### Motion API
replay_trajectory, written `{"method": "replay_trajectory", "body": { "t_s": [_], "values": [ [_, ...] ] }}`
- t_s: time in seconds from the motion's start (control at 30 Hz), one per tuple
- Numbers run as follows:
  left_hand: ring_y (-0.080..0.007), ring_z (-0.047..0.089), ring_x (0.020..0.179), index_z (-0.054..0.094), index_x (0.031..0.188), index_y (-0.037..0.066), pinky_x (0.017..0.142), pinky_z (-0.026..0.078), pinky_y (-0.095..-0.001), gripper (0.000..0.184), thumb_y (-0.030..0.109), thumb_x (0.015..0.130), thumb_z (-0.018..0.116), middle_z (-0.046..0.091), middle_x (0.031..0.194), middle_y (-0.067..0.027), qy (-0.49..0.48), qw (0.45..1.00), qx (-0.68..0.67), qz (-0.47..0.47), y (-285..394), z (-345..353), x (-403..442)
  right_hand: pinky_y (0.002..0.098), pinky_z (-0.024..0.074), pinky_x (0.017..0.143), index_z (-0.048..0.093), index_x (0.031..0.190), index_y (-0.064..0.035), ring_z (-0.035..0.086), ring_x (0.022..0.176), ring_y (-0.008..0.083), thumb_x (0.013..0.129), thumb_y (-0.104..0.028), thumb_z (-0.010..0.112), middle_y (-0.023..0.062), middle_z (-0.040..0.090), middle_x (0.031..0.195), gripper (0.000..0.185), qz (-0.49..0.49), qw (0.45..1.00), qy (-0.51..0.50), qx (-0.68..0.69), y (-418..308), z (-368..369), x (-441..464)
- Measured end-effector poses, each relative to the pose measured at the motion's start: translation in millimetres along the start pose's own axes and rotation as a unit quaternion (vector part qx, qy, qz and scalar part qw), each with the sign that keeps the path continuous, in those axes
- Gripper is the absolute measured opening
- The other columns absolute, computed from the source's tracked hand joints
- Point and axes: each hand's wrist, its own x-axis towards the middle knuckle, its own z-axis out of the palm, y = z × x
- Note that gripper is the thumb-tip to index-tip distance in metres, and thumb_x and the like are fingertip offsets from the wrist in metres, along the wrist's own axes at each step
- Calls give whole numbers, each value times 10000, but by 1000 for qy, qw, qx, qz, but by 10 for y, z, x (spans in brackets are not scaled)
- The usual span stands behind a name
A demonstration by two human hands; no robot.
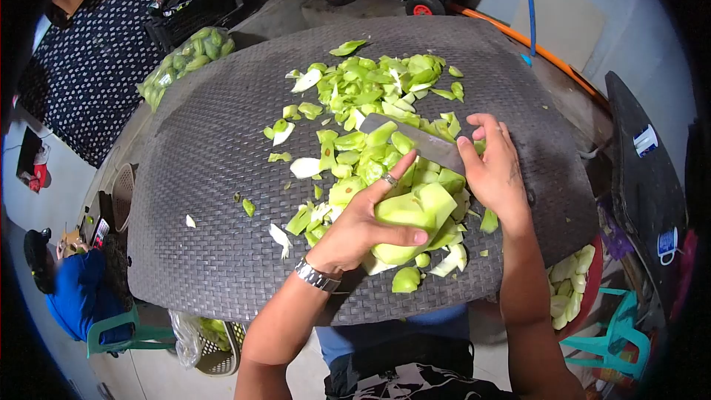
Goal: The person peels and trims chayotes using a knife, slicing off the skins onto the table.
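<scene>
My left hand [361, 226] is wrapped round a large pale green peeled fruit [416, 215] with flat cut faces, its thumb across the front and its index finger stretched toward the blade. In my right hand [495, 172] is a knife [437, 150] with a broad metal blade pointing left; the handle is hidden in my palm. The blade lies just beyond the fruit, above the cut pieces, and one green slice rests against it. Beneath and around both hands spreads a heap of green slices [363, 89] with some white pieces, on a dark woven-pattern table [200, 200].
A bag of green fruit [196, 55] sits beyond the table's far left edge. At lower right, a red-rimmed container holds pale peeled pieces [570, 285], near a green plastic chair [615, 333]. A person in blue [85, 289] sits at left. A basket [222, 355] stands below the table.
</scene>
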Motion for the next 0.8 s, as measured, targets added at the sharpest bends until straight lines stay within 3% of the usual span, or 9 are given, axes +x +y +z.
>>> {"method": "replay_trajectory", "body": {
  "t_s": [0.1, 0.2, 0.3, 0.43, 0.6, 0.7, 0.8],
  "values": [
    [-192, 503, 1405, 311, 1672, 131, 1202, 352, -335, 1132, -71, 698, 851, 436, 1618, -89, 20, 999, -3, 31, -9, -16, 5, 469, 518, 943, 566, 1326, -31, 637, 1096, 385, 984, -195, 656, 207, 589, 1187, 390, -46, 999, 26, -13, 104, 73, 11],
    [-153, 566, 1295, 280, 1680, 124, 1121, 435, -308, 1119, -44, 750, 878, 537, 1507, -73, 33, 998, -38, 40, -41, -88, 12, 472, 510, 955, 567, 1320, -33, 631, 1105, 383, 978, -190, 660, 204, 593, 1178, 388, -68, 997, 32, -6, 106, 75, 6],
    [-160, 562, 1304, 284, 1679, 119, 1133, 420, -308, 1109, -48, 754, 873, 519, 1525, -71, 44, 995, -15, 86, -45, -132, 31, 471, 507, 955, 572, 1315, -38, 628, 1104, 376, 973, -188, 669, 196, 598, 1166, 386, -61, 998, 27, -12, 96, 61, 3],
    [-170, 515, 1384, 293, 1674, 102, 1197, 357, -334, 1170, -47, 669, 874, 464, 1596, -71, -21, 999, 27, 40, 25, -57, -25, 459, 503, 954, 579, 1310, -42, 625, 1098, 364, 965, -182, 683, 182, 594, 1150, 386, -64, 998, 25, 7, 91, 62, -11],
    [-171, 483, 1410, 294, 1672, 97, 1214, 336, -336, 1137, -83, 699, 855, 427, 1630, -66, -4, 999, 9, 32, -36, 37, 5, 441, 502, 944, 584, 1302, -48, 624, 1090, 349, 948, -183, 703, 170, 591, 1138, 397, -77, 996, 32, 36, 105, 91, -13],
    [-150, 594, 1243, 226, 1681, 59, 1087, 462, -309, 1151, -30, 745, 890, 585, 1439, -95, 47, 997, -8, 64, -83, -64, 37, 437, 506, 931, 596, 1277, -45, 628, 1075, 340, 934, -193, 719, 165, 596, 1129, 393, -90, 995, 29, 17, 97, 80, -18],
    [-214, 628, 1232, 179, 1676, 14, 1077, 489, -351, 1137, -35, 766, 859, 587, 1424, -148, 101, 990, -64, 75, -16, -134, 32, 436, 513, 911, 616, 1241, -39, 634, 1054, 333, 920, -200, 733, 162, 603, 1113, 378, -114, 993, 34, 8, 139, 79, 4]
  ]
}}
